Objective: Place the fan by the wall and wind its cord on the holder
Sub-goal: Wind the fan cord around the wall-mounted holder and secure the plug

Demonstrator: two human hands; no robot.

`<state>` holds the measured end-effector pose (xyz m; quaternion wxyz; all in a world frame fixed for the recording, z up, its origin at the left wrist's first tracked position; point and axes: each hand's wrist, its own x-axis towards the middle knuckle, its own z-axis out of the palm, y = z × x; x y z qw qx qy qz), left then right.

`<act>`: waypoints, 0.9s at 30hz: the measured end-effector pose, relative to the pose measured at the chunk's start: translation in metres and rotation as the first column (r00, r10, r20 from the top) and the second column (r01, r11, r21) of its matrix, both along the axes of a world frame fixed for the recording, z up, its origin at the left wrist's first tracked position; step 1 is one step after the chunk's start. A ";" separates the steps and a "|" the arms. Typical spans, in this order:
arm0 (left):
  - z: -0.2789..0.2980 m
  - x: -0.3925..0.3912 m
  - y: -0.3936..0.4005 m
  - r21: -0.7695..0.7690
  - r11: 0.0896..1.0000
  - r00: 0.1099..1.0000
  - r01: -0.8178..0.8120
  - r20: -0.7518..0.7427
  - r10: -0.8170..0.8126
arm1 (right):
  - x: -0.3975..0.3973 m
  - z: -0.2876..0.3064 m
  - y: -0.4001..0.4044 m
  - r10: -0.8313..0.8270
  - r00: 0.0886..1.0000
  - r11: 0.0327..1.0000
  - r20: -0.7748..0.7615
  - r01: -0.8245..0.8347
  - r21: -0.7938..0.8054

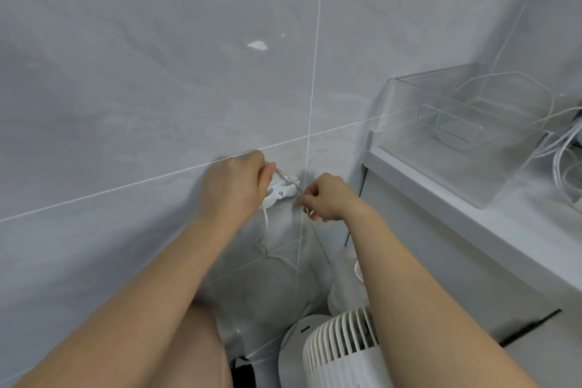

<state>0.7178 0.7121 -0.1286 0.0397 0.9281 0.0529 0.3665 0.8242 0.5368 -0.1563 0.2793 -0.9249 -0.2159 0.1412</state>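
Fingers of your right hand are pinched tight on the thin white cord, just to the right of the holder. Your left hand is curled shut at the holder's left side, gripping the cord's other run where it arcs over the top; its fingertips are hidden behind the knuckles, so exactly how they clamp I cannot tell. That white holder sits stuck on the grey tiled wall, right beside the vertical grout line, between your two hands.

From your right pinch the cord runs taut down towards the fan, which is already standing on the floor close to the wall, its grille showing under your right forearm. So placement looks done, and winding looks like the job now.

Keep light tension with the right while the left guides each turn into the holder's notches. Don't yank: a stick-on mount could peel, and a hard pull could tip the fan. Feed slack gradually and lay the loops side by side.

Off to the right, a clear plastic bin sits on a white shelf, well apart from you.
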 end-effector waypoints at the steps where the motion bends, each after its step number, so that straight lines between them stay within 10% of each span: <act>1: 0.000 0.000 0.000 -0.001 1.000 1.000 0.001 -0.003 -0.001 | 0.001 0.003 0.000 0.000 0.999 0.999 0.035 0.002 -0.038; 11: 0.000 -0.002 0.003 -0.061 0.998 0.999 0.035 -0.006 -0.035 | -0.063 0.029 -0.048 -0.008 1.000 0.626 -0.013 -0.005 -0.780; 27: 0.015 -0.025 0.018 -0.254 0.954 0.986 0.158 -0.019 -0.168 | -0.075 0.020 -0.038 0.097 0.992 0.768 -0.084 -0.129 -0.628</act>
